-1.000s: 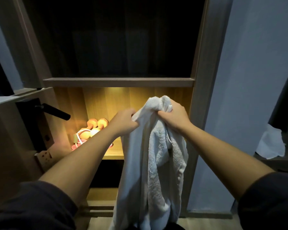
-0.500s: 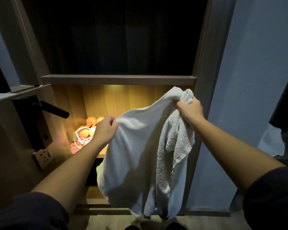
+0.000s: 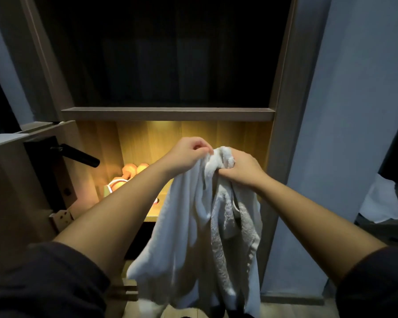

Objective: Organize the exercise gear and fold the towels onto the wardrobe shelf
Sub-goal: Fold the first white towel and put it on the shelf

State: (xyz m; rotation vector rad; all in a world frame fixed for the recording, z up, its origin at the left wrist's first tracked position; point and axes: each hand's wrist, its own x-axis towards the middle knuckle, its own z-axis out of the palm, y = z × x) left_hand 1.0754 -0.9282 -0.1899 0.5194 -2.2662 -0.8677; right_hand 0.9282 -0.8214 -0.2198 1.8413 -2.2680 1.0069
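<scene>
Dumbbells partly behind left forearm.

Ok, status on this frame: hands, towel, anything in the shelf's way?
Left hand and right hand both grip the white towel at its top, close together. Towel hangs unfolded before the lit shelf. Orange gear sits on shelf's left side.

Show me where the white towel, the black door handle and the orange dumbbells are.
white towel (image 3: 186,226), head view, on the hanging front fold.
black door handle (image 3: 81,155), head view, middle of the lever.
orange dumbbells (image 3: 129,170), head view, on one rounded end.
</scene>
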